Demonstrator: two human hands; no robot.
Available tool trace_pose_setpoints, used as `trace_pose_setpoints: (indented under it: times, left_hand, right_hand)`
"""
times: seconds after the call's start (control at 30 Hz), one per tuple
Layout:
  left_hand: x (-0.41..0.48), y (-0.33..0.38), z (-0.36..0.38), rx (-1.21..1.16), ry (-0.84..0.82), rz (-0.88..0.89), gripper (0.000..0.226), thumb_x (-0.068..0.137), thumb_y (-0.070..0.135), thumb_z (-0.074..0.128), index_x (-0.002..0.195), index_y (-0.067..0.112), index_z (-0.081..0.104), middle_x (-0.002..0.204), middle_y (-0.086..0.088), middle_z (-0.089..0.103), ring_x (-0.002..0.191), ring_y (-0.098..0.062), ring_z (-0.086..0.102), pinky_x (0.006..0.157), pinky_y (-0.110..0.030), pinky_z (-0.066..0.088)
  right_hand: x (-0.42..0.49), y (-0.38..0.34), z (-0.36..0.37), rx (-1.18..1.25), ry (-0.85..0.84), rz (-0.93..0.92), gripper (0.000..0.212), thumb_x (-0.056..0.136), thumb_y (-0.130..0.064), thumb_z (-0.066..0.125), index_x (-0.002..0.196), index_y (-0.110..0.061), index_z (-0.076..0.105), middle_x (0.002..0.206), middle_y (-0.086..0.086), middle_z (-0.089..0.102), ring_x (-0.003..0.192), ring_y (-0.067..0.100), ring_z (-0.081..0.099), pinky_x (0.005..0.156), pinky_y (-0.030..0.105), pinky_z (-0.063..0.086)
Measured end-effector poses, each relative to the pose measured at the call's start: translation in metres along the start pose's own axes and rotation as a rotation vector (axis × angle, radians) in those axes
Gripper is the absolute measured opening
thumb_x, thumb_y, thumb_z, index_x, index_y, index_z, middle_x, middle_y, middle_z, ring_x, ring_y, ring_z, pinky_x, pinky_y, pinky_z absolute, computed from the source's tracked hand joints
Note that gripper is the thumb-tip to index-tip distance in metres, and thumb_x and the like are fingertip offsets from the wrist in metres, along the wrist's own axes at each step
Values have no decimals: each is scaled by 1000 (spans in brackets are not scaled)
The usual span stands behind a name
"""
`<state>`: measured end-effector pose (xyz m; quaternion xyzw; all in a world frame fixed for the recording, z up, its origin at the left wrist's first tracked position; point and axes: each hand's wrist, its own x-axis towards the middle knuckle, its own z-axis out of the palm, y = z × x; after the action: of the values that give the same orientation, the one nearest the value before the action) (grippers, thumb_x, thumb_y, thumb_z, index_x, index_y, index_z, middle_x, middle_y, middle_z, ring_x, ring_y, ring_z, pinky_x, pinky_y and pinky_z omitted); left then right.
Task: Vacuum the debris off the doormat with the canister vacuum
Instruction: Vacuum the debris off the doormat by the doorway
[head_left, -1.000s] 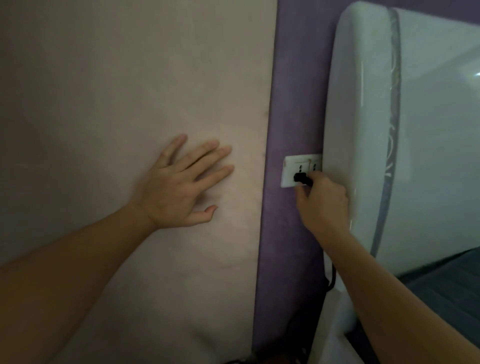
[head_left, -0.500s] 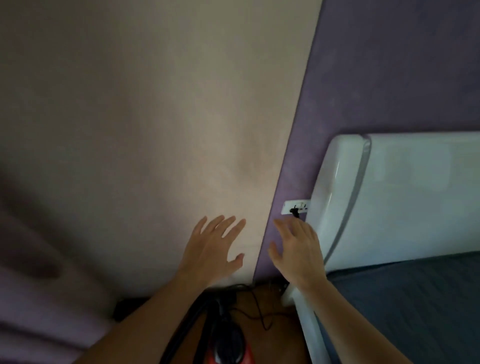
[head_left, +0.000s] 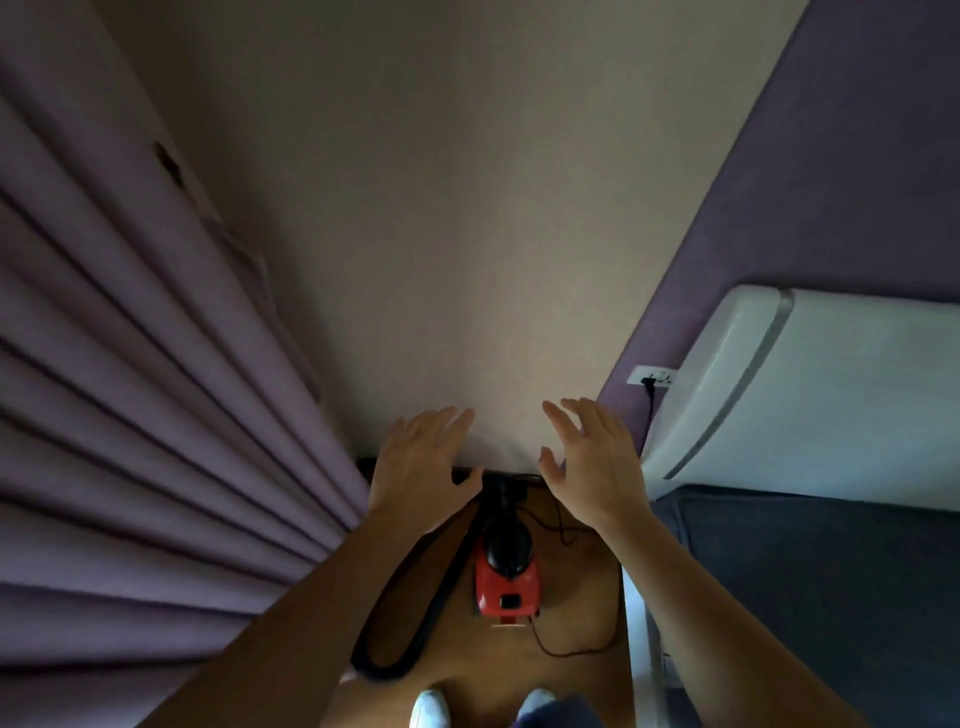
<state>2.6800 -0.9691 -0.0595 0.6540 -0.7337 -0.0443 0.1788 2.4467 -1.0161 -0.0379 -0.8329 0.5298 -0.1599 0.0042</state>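
A red and black canister vacuum (head_left: 508, 574) stands on the wooden floor below my hands. Its black hose (head_left: 415, 618) loops down to its left. A thin black cord (head_left: 566, 647) trails from its rear. A black plug (head_left: 649, 383) sits in the white wall socket (head_left: 653, 375) on the purple wall, beside the white headboard. My left hand (head_left: 422, 462) and my right hand (head_left: 592, 457) hover in front of the beige wall with fingers spread, holding nothing. No doormat is in view.
Purple pleated curtains (head_left: 130, 415) hang along the left. A white headboard (head_left: 810, 384) and a dark blue mattress (head_left: 810, 597) fill the right. The floor strip (head_left: 571, 691) between curtain and bed is narrow. White shoe tips (head_left: 431, 706) show at the bottom edge.
My right hand has let go of the plug, which stays in the socket. Both hands drew back from the wall and the view pulled back and down, showing the vacuum.
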Motion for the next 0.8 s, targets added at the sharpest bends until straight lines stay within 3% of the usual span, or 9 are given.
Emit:
trace_pose_setpoints:
  times: [0.1, 0.33, 0.43, 0.57, 0.7, 0.8]
  left_hand:
    - [-25, -12, 2, 23, 67, -48, 64, 85, 51, 61, 136, 13, 63, 128, -9, 68, 111, -29, 67, 91, -48, 55]
    - [-63, -8, 17, 74, -17, -373, 69, 88, 55, 50, 143, 14, 56, 128, -9, 68, 111, -28, 66, 93, -49, 54]
    - [-86, -2, 40, 81, -16, -503, 67, 86, 54, 49, 142, 17, 57, 128, -6, 68, 115, -27, 65, 95, -47, 53]
    - [-122, 4, 76, 49, -16, -691, 61, 79, 52, 53, 130, 21, 63, 116, 0, 70, 103, -27, 67, 90, -40, 53]
    - [-167, 0, 123, 22, -13, -861, 67, 75, 52, 57, 134, 19, 62, 120, -4, 70, 103, -30, 68, 85, -40, 54]
    - [-202, -9, 161, -15, -49, -967, 72, 76, 55, 52, 139, 20, 59, 127, -3, 68, 109, -29, 66, 89, -41, 53]
  right_hand:
    - [2, 0, 11, 21, -18, -86, 54, 88, -32, 71, 138, -13, 61, 132, 13, 66, 125, 31, 61, 104, 49, 51]
    - [22, 28, 45, 120, -112, -248, 54, 88, -28, 74, 138, -11, 63, 132, 14, 66, 122, 32, 62, 101, 51, 54]
    - [22, 45, 68, 156, -154, -326, 53, 88, -27, 75, 136, -10, 64, 130, 14, 67, 120, 32, 63, 99, 50, 55]
    - [4, 55, 113, 171, -283, -404, 51, 88, -26, 72, 136, -12, 63, 130, 12, 66, 119, 32, 62, 99, 47, 54]
    - [-19, 47, 166, 169, -386, -488, 54, 80, -22, 80, 131, -10, 69, 126, 15, 69, 116, 36, 65, 98, 51, 55]
    - [-36, 38, 210, 175, -445, -565, 54, 80, -21, 81, 131, -9, 69, 126, 16, 69, 116, 36, 66, 97, 53, 57]
